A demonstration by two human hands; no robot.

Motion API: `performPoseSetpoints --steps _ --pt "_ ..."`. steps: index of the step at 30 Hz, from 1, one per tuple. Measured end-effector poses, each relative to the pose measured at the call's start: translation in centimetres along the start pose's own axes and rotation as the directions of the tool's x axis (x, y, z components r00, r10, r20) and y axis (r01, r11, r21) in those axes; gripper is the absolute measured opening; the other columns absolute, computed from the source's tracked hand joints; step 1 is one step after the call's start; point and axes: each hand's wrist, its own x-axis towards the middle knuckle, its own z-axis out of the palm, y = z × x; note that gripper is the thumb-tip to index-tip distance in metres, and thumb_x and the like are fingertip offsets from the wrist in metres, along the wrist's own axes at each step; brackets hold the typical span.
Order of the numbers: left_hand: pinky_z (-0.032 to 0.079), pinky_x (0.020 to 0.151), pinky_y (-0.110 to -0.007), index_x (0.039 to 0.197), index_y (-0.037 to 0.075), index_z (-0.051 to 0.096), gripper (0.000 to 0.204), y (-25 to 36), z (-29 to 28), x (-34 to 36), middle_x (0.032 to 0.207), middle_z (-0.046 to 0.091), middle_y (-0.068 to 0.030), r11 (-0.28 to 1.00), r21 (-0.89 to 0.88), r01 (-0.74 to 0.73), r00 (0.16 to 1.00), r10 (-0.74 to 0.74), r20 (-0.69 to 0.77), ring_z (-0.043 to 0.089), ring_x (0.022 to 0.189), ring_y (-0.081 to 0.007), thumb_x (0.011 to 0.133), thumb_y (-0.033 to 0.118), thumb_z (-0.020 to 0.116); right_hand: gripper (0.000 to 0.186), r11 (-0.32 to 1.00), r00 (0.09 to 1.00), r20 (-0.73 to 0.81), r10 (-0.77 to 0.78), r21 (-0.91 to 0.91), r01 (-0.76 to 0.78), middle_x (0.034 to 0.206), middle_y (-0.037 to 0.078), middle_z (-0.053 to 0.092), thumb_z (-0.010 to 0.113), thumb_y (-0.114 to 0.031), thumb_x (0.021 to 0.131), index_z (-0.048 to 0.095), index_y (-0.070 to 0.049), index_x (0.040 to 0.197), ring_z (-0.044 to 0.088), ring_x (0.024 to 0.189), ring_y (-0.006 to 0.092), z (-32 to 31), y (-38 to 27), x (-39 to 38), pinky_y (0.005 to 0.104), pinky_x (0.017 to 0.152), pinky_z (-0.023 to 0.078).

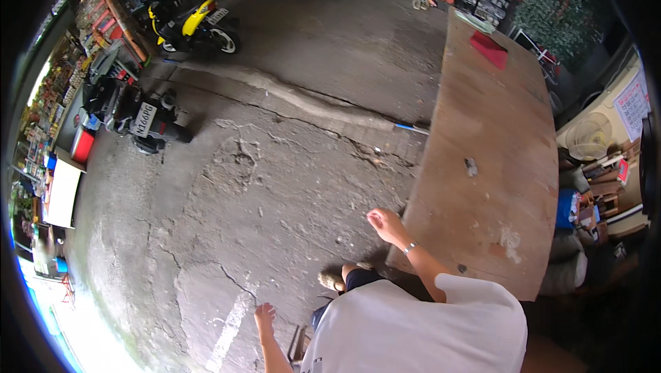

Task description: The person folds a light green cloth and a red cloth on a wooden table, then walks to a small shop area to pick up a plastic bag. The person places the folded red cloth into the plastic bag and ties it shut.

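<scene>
My right hand (387, 226) is held out over the concrete floor, just left of the long brown tabletop (482, 118). Its fingers are loosely bent, and nothing shows in them. A metal band circles that wrist. Lower and to the left, my left hand (264, 318) hangs in the air near a worn white painted line (229, 332). Its fingers are slightly curled and apart, with no object visible in them. On the tabletop lie a small grey item (470, 166), too small to name, and a folded red piece (489, 49) at the far end.
A black motorcycle (141, 115) and a yellow one (193, 22) stand at the left. Cracks and a raised concrete ridge (303, 101) cross the floor. Wooden legs of a seat (300, 342) show beside me. A fan (590, 137) and clutter line the right side.
</scene>
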Motion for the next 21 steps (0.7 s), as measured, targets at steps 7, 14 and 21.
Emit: performPoseSetpoints --steps 7,14,21 --pt "0.051 0.074 -0.034 0.119 0.012 0.059 0.032 9.3 6.5 10.5 0.11 0.069 -0.0076 0.992 0.125 -0.027 0.939 -0.018 0.342 0.068 0.092 -0.0197 0.099 0.035 0.052 0.019 0.953 0.953 -0.072 0.293 0.105 -0.285 0.087 0.014 0.07 0.063 -0.021 0.094 0.065 -0.003 0.099 0.068 0.076 0.0255 2.4 0.9 4.4 0.0347 0.069 0.053" --pt "0.052 0.068 -0.034 0.12 0.005 0.059 0.036 21.8 16.4 19.4 0.104 0.069 -0.0099 0.918 0.376 -0.13 0.919 -0.03 0.392 0.07 0.085 -0.0219 0.095 0.031 0.057 0.019 0.833 0.852 -0.038 0.522 0.239 -0.5 0.093 0.016 0.07 0.062 -0.021 0.095 0.064 -0.003 0.1 0.069 0.083 0.0277 7.4 7.1 13.9 0.0365 0.073 0.053" --pt "0.054 0.064 -0.039 0.116 0.009 0.058 0.03 30.1 21.4 27.6 0.098 0.066 -0.0087 0.875 0.478 0.069 0.895 -0.267 0.358 0.07 0.085 -0.0244 0.094 0.03 0.056 0.03 0.924 0.893 -0.309 0.327 0.301 -0.234 0.092 0.009 0.067 0.06 -0.027 0.098 0.059 -0.002 0.115 0.065 0.079 0.0147 1.9 11.0 33.1 0.0315 0.078 0.053"
